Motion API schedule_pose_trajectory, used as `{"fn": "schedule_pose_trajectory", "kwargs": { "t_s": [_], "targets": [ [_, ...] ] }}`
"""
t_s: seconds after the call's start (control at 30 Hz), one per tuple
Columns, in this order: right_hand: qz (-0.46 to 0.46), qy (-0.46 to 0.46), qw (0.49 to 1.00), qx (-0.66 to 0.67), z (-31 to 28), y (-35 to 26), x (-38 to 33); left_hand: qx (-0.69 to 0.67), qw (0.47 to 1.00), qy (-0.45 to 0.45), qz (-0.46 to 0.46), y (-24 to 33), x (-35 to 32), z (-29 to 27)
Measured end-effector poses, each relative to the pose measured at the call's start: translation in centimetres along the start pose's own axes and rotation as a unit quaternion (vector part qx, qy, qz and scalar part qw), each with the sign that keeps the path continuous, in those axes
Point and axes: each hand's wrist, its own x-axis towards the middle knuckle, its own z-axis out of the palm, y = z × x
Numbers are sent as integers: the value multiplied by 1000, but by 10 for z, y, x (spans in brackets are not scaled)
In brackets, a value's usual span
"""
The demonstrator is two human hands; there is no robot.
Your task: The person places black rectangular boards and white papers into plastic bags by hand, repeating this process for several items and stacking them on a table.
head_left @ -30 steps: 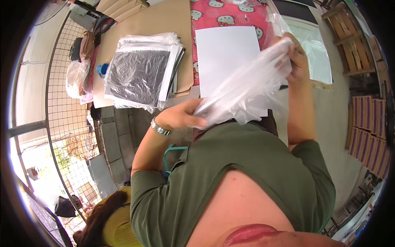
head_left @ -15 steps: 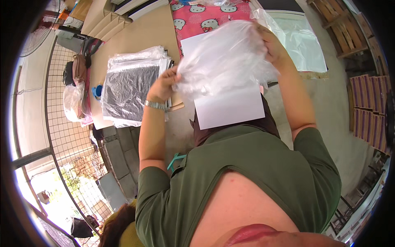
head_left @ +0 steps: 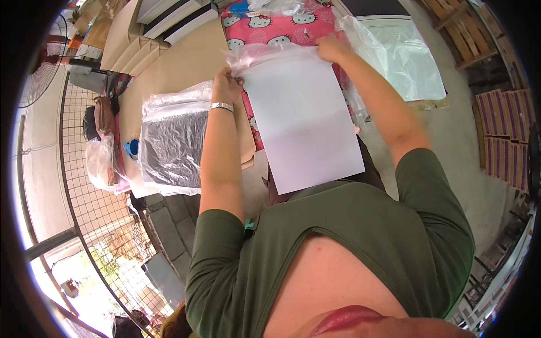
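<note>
A white rectangular sheet or board (head_left: 310, 124) lies before me, its near edge close to my waist. Across its far end is a crumpled clear plastic bag (head_left: 270, 56); whether the sheet's end is inside or under the plastic I cannot tell. At the far left corner, my left hand (head_left: 228, 84) has its fingers closed on the bag's edge. My right hand (head_left: 333, 48) pinches the plastic at the far right corner, its fingertips partly hidden.
Plastic-wrapped dark sheets (head_left: 174, 146) are stacked at left on brown cardboard (head_left: 186, 62). Clear plastic bags (head_left: 406, 62) lie at right beside a pink patterned cloth (head_left: 242, 31). Folded cardboard pieces (head_left: 127, 42) stand far left; striped boxes (head_left: 504, 138) and a wooden pallet (head_left: 468, 34) are at right.
Both hands have moved away from me, carrying the plastic bag from above the sheet's middle to its far end. More of the white sheet now shows.
</note>
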Motion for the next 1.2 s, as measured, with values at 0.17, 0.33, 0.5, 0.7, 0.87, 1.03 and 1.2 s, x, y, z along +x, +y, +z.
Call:
{"fn": "schedule_pose_trajectory", "kwargs": {
  "t_s": [0.17, 0.33, 0.5, 0.7, 0.87, 1.03, 1.2],
  "targets": [
    [57, 92, 993, 42, -3, -50, -25, 462, 832, 249, 182, -27, -8, -13],
    [75, 199, 962, 173, -51, -44, -60, 555, 765, 242, 220, 19, -78, 66],
    [-22, 131, 892, 432, -198, -51, -123, 586, 730, 157, 315, 137, -194, 106],
    [13, -20, 823, 568, -300, -107, -246, 82, 954, -172, 230, 183, -356, 95],
    [-72, -33, 590, 804, -228, -91, -235, -42, 988, -82, 121, 145, -362, 73],
    [-50, -38, 557, 828, -212, -92, -222, -41, 997, -46, 42, 115, -334, 98],
    [-100, -68, 688, 715, -222, -83, -169, -13, 997, 34, 69, 127, -314, 67]
  ]
}}
